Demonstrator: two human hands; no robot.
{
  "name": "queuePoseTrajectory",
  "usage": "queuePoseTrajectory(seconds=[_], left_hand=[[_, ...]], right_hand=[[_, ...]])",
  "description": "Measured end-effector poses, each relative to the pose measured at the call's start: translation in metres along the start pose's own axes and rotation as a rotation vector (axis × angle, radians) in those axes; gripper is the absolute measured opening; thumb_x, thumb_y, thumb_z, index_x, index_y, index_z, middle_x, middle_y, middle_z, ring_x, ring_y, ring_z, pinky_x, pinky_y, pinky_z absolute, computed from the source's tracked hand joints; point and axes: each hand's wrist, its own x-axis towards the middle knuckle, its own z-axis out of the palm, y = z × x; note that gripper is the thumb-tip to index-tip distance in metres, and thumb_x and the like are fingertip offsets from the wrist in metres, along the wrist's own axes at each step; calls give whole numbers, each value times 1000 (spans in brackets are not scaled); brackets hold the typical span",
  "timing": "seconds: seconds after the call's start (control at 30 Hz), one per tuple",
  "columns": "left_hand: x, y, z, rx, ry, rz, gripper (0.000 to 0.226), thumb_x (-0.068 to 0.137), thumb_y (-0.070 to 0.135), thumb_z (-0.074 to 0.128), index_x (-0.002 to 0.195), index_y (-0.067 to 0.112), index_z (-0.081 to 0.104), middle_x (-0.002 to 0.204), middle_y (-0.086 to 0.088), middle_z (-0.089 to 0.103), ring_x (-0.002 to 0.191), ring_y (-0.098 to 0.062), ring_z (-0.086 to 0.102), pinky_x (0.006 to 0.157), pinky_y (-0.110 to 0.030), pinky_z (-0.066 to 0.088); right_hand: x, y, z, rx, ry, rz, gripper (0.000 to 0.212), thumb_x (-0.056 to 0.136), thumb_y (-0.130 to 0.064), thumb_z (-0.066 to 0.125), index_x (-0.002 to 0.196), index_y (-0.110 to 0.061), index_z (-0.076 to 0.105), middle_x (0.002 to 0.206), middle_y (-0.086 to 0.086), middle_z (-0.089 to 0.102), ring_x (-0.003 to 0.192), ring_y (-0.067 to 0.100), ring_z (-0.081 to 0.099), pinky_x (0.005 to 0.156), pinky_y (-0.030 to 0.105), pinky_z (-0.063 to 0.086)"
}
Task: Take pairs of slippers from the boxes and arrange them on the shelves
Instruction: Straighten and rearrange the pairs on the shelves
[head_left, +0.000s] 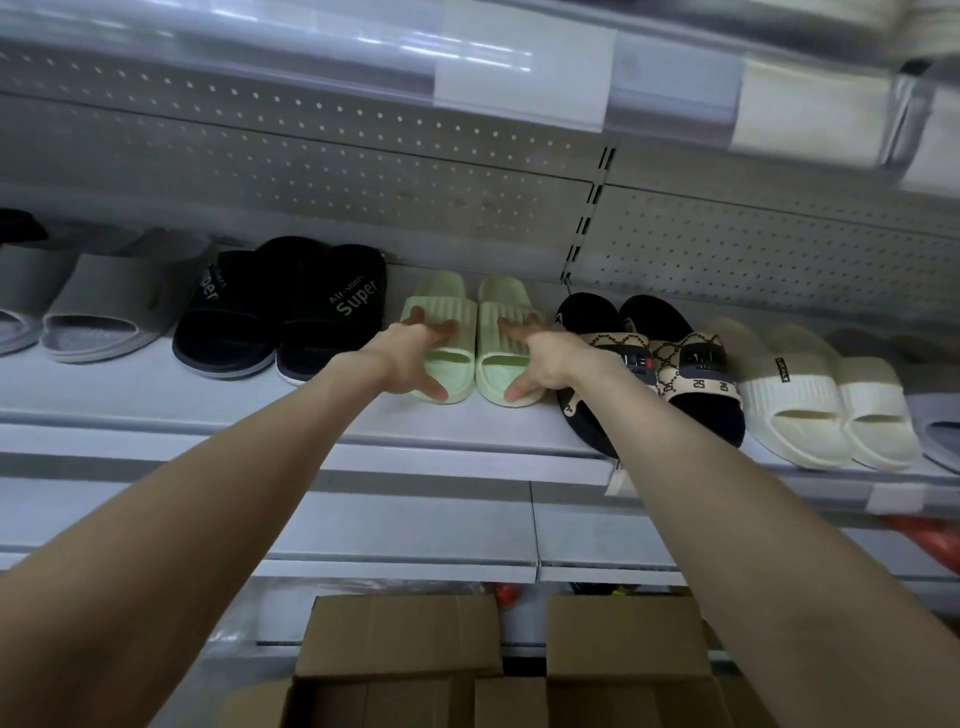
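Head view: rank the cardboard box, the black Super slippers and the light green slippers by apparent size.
1. cardboard box, though it sits nearest the camera, which inflates it
2. black Super slippers
3. light green slippers

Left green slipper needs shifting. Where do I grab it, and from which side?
Take the left green slipper by its ribbed strap, from the front: it lies flat, strap arching above the sole, with a black slipper and the right green slipper close on either side.

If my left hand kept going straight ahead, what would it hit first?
The left hand rests on the left green slipper; past it, probably the perforated back panel, depth unclear.
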Motion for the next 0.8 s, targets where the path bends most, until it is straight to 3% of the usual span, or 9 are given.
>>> queuePoseTrajectory(seconds=[0.17,0.33,0.8], left_hand=[[10,-2,0,22,3,-5,98,71,32,78,148,32,17,156,-12,17,139,-30,27,110,-31,29],[14,-1,-2,20,-2,-10,96,74,33,76,148,34,15,158,-11,4,142,-28,21,111,-27,24],[16,1,-6,13,-9,-20,94,76,33,75,147,37,13,158,-7,0,143,-27,17,112,-28,21]], right_hand=[[6,3,-4,-14,14,-7,104,73,-33,80,151,-35,10,160,7,4,144,30,18,112,29,24],[5,2,-10,-55,43,-39,99,75,-31,78,151,-29,15,156,10,17,141,31,25,112,34,29],[10,1,-12,-68,40,-39,99,75,-32,78,151,-28,15,155,13,19,139,33,28,111,36,32]])
